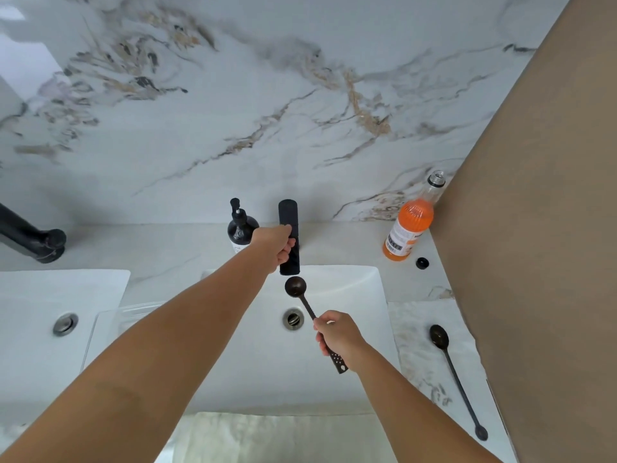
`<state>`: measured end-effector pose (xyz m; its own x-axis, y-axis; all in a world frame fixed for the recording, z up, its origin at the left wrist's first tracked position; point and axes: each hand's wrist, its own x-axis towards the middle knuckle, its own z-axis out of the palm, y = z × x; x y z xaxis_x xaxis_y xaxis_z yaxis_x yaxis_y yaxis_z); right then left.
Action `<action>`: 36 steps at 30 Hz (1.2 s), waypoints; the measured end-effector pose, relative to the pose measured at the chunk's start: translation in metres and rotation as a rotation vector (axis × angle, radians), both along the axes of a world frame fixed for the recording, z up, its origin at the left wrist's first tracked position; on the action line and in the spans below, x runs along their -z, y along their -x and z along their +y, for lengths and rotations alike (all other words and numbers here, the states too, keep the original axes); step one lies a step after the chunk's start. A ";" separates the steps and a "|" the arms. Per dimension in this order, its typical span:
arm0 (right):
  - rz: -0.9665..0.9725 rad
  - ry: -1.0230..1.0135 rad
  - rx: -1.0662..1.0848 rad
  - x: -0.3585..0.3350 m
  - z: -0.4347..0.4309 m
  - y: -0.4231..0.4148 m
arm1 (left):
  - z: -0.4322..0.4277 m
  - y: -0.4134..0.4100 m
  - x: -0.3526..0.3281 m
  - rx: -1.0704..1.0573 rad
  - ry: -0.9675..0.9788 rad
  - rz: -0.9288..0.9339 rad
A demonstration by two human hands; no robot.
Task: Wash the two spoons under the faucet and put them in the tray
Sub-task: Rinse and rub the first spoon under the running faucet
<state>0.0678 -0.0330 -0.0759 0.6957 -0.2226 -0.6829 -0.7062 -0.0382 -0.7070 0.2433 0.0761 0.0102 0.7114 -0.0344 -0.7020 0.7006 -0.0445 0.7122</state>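
A home bathroom: a white sink lies under both hands, a second sink left of them. Marble wall and counter stand beyond the hands, with a black faucet and a soap pump by the left hand.

- I see two bare forearms, no sleeves showing anywhere in frame.
- My left grip wears no glove, ring or watch.
- My right grip is likewise bare, wrist unadorned.
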 end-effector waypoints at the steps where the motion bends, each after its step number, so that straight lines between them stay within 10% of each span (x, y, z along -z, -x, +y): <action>1: 0.000 0.004 -0.008 0.000 0.000 -0.001 | -0.001 -0.001 -0.001 -0.021 0.018 0.002; 26: -0.001 0.055 -0.041 -0.009 0.002 -0.009 | 0.045 0.033 0.057 -0.376 0.001 0.130; 32: -0.005 0.091 -0.061 -0.008 0.007 -0.008 | 0.037 0.075 0.086 -0.033 0.375 0.358; 36: -0.025 0.127 -0.065 -0.008 0.008 -0.006 | 0.016 0.074 0.091 -0.009 0.228 0.185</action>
<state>0.0740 -0.0247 -0.0680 0.7276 -0.2602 -0.6348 -0.6819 -0.1730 -0.7107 0.1693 0.0921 -0.0809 0.5729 -0.2001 -0.7948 0.8192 0.1093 0.5630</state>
